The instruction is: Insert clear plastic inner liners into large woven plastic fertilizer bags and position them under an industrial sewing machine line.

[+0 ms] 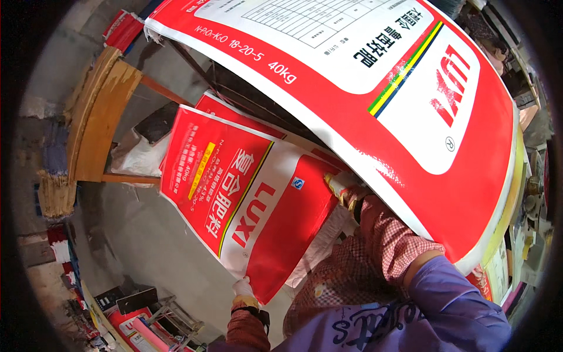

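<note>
I hold a flat red and white woven sack (234, 199) out in front of me, its printed side up. My left hand (241, 288), in a white glove, grips the sack's near lower corner. In a yellowish glove, my right hand (343, 188) pinches the sack's far edge; its checked sleeve reaches back to my body. A second, larger red and white sack (410, 117) lies spread over a raised surface at the upper right, and its curved edge overhangs my right forearm. Another red sack (220, 108) peeks out behind the held one.
A worn wooden bench (99, 111) stands at the left on the concrete floor (135, 234), with a white bag (138, 155) under it. More red sacks lie at the lower left (141, 331) and top left (123, 29). Cluttered machine parts (531, 188) line the right edge.
</note>
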Tool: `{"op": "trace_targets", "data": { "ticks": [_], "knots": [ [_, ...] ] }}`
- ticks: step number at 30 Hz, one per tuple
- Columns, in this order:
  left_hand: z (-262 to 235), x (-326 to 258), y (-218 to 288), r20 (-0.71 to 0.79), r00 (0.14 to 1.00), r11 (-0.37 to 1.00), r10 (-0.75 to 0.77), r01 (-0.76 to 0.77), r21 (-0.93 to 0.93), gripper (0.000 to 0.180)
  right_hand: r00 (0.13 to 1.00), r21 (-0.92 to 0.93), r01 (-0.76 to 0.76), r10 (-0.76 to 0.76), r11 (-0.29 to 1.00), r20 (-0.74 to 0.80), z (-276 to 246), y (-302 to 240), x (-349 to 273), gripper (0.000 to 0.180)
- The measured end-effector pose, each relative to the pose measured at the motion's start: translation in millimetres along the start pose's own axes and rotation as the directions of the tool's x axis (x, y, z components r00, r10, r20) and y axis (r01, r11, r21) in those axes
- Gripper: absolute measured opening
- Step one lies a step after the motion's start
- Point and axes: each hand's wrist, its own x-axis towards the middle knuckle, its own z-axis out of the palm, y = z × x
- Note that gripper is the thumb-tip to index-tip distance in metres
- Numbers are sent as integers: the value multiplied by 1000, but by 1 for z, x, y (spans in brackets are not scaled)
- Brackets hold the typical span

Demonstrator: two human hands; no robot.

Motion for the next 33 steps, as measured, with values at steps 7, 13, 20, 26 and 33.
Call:
{"op": "trace_targets", "data": {
  "ticks": [7,13,20,26,33],
  "knots": [
    [-25,201,-155,75,981,513,178,-27,-858,34,994,156,87,-96,984,52,66,-74,-74,54],
    [4,160,-76,225,967,379,121,164,-911,36,1000,286,10,-5,958,-18,10,-96,-94,51],
    [-38,52,-16,151,983,731,109,23,-682,31,995,565,-58,5,823,95,-47,-105,-162,43],
    [-41,-43,64,-420,768,606,484,52,794,54,812,680,441,-583,586,-24,-58,-35,-269,41],
    [14,-261,173,-155,-323,-201,934,-831,519,38,888,867,273,-455,418,-60,-53,90,-358,33]
  ]
}}
